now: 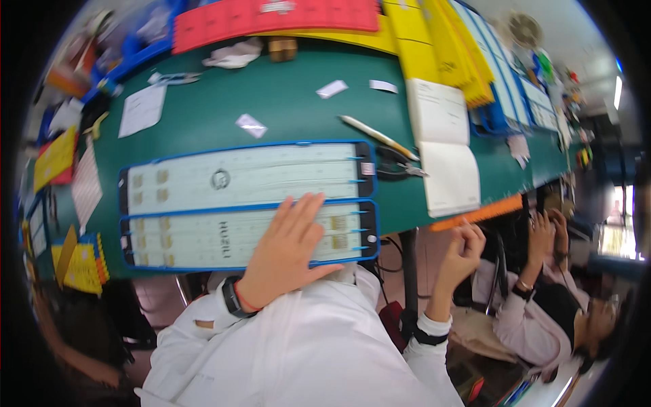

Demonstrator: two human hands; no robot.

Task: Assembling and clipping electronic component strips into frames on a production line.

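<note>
A long, flat blue-framed case [210, 210] lies opened out along the table's near edge, its two pale panels side by side. Fine dark strands run lengthwise over the far panel, and small blue pegs stand at its right end. My left hand [281, 247] rests flat on the near panel, fingers stretched toward the middle frame bar. Off the table's edge to the right, my right hand [461, 254] is raised with its fingers curled in a pinch. Whatever thin thing it may hold is too small to make out.
Right of the case lie black-handled pliers [397, 164], a pen [376, 134] and an open notebook [447, 156]. Small labels [251, 125], a paper sheet [142, 108] and red [278, 19] and yellow boards [410, 41] lie beyond. Another person [542, 312] sits at the right.
</note>
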